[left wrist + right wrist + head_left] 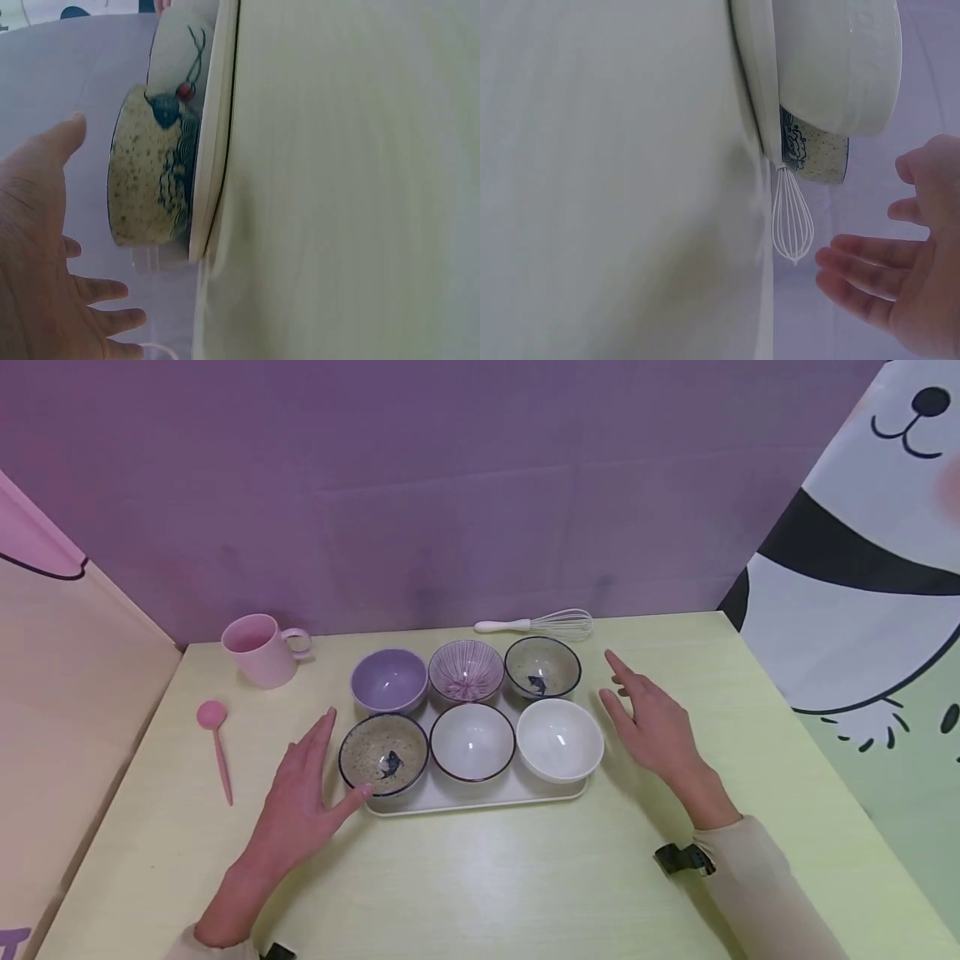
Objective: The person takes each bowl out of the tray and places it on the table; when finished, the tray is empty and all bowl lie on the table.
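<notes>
Several bowls stand in two rows on a white tray. In the front row are a speckled bowl with a blue fish-like motif, a white bowl with a dark rim and a plain white bowl. Behind them are a purple bowl, a purple-striped bowl and a second speckled bowl. My left hand is at the left of the front speckled bowl, its fingers spread and holding nothing. To the right of the plain white bowl, my right hand has extended fingers and an empty palm.
A pink mug stands at the table's back left, with a pink spoon-like utensil in front of it. Behind the bowls a white whisk lies along the back edge, by the purple backdrop.
</notes>
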The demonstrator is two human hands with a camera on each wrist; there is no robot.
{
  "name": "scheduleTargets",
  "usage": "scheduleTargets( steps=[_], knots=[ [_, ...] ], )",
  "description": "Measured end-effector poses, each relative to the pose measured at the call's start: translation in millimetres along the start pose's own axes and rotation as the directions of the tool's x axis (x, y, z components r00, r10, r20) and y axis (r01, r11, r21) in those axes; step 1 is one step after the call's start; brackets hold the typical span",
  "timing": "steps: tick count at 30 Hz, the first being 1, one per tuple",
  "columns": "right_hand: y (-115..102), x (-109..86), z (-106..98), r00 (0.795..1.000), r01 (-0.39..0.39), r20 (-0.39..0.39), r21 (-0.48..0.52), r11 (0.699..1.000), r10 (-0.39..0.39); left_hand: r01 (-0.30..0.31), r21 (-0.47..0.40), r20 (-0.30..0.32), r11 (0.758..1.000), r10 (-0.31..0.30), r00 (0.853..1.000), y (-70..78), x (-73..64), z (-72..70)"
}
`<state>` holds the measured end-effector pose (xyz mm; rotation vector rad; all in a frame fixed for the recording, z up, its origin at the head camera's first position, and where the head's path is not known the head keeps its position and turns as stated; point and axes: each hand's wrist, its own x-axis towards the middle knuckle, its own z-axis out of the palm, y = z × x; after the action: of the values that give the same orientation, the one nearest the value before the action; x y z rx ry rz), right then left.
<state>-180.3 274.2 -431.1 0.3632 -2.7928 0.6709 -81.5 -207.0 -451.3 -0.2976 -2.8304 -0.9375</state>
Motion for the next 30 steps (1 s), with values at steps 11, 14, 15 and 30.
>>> scheduleTargets(
  steps=[11, 14, 15, 30],
  knots=[
    [4, 15.8, 11, 0.998, -0.043, 0.048, 0.132, 0.99, 0.037, 0.006, -0.04, 0.019, 0.999, -0.006, 1.0, 2.2, -6.3, 21.4],
    [6, 17.9, 14, 0.998, -0.046, 0.049, 0.165, 0.985, 0.038, 0.002, -0.044, 0.014, 0.999, -0.001, 1.0, 1.4, -7.1, 26.4],
    [7, 18.7, 15, 0.998, -0.047, 0.05, 0.177, 0.983, 0.038, -0.001, -0.043, 0.011, 0.999, 0.002, 1.0, 1.1, -7.1, 27.9],
    [5, 38.3, 26, 0.983, -0.127, 0.171, 0.354, 0.927, 0.069, 0.035, -0.079, 0.001, 0.996, -0.035, 0.999, -6.1, -6.7, 40.6]
  ],
)
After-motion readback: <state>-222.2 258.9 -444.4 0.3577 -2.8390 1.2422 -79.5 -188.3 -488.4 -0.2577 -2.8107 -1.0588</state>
